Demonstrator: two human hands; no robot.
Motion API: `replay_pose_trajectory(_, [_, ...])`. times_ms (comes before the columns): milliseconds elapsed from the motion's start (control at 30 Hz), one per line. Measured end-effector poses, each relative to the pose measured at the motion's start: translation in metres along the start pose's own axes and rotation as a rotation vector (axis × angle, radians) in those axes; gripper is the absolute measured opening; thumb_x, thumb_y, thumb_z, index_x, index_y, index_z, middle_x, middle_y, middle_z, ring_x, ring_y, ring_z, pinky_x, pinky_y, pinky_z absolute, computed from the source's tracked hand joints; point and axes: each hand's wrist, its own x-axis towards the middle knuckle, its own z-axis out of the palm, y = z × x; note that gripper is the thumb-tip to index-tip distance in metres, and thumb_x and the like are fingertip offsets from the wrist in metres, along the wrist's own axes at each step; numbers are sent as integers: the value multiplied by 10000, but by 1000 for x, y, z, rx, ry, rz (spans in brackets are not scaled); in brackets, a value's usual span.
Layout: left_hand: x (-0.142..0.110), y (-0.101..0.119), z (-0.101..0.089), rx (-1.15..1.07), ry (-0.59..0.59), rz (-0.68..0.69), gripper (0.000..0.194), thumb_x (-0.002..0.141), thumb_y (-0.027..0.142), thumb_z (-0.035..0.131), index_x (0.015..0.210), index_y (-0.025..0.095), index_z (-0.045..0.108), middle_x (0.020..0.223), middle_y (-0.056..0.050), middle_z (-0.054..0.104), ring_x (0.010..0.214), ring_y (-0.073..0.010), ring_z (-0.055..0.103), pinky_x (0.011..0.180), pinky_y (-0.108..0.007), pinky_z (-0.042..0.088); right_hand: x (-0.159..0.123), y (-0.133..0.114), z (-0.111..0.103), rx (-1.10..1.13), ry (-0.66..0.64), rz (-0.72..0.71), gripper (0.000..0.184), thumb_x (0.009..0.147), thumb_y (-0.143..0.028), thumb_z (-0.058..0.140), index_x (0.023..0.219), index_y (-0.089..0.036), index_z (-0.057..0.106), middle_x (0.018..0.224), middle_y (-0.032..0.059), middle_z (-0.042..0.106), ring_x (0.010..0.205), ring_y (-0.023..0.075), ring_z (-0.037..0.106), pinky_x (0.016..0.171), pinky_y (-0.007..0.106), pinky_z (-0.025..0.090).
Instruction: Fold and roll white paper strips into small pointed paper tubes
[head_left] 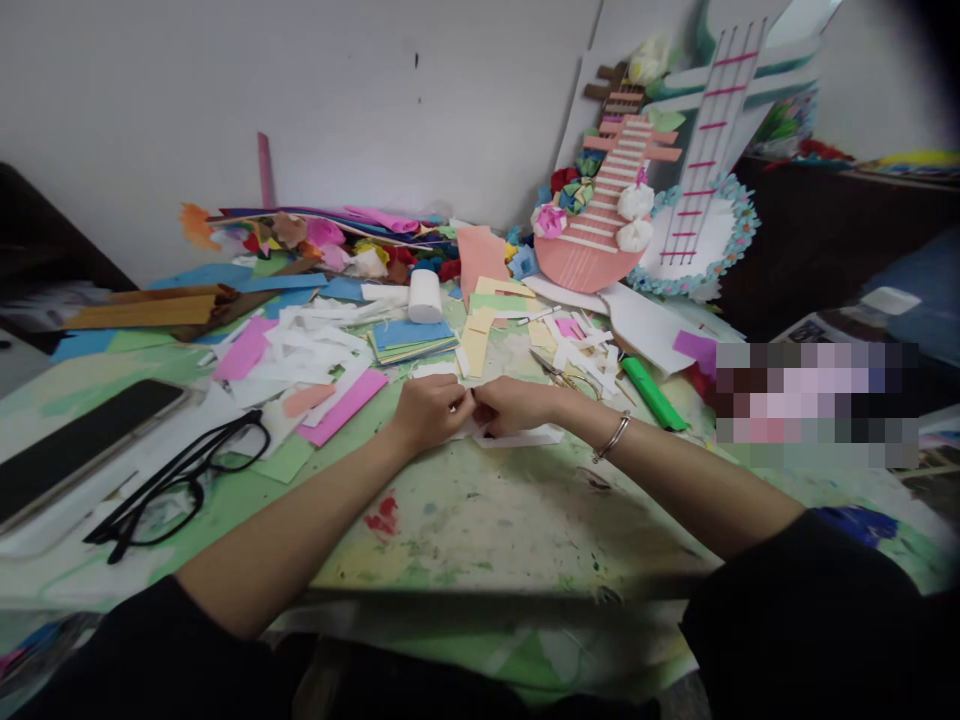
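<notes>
My left hand point(435, 408) and my right hand point(514, 403) meet over the painted table, fingers curled into a pinch. A piece of white paper point(529, 438) shows below my right hand and between the two hands, and the fingers close on it. Much of the paper is hidden by my knuckles. Just beyond my right hand lie scissors point(559, 372). A stack of blue and green paper slips point(412, 340) rests behind my left hand. To the right is a green glue or marker-like tube point(652, 393).
Black glasses point(187, 480) and a phone point(82, 440) lie at left. White paper scraps point(315, 340), a pink strip point(345, 408) and a white roll point(425, 297) are farther back. Decorated paper instruments point(592, 235) lean against the wall. The table's near edge point(480, 592) runs below my forearms.
</notes>
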Motion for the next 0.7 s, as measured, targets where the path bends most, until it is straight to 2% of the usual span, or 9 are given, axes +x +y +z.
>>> replay_pose_trajectory(233, [1,-4,2,9,-63,-44,335,829,215,491,496,180,502,557,-36,528,588,-153,479,554,-303,273,2,1,0,72,-14,-100,93,611,-65,599,630,-150,632,655,-2,613,638,123,475,640,242,351])
replay_pose_trajectory(367, [4,-7,5,-37,-92,-108,328,863,231,484,546,172,543,615,-45,566,623,-154,511,586,-295,326,-4,2,-2,220,70,-47,91,615,-82,608,672,-152,619,620,-23,571,593,113,473,603,240,348])
replay_pose_trajectory(467, [7,-11,7,-105,-106,-146,295,898,225,450,648,164,595,688,-46,614,666,-150,548,625,-282,381,-13,5,-8,397,223,35,169,637,-135,631,802,-162,605,700,-21,583,649,117,513,613,232,379])
replay_pose_trajectory(567, [8,-16,9,-157,-110,-174,249,906,211,429,758,157,621,764,-55,654,721,-160,583,658,-280,417,-26,13,-9,599,437,175,261,684,-196,590,941,-181,552,718,-25,560,625,116,521,558,222,402])
replay_pose_trajectory(633, [8,-18,9,-173,-117,-182,237,903,211,425,789,154,625,765,-58,655,718,-168,587,670,-292,432,-36,21,-3,727,607,291,287,683,-201,538,966,-196,497,736,-26,546,589,112,526,518,224,425])
replay_pose_trajectory(700, [8,-17,8,-190,-138,-161,213,900,218,435,857,156,634,811,-61,663,741,-175,598,686,-297,450,-45,28,8,828,774,412,257,646,-190,516,895,-208,454,696,-39,512,555,112,528,508,239,460])
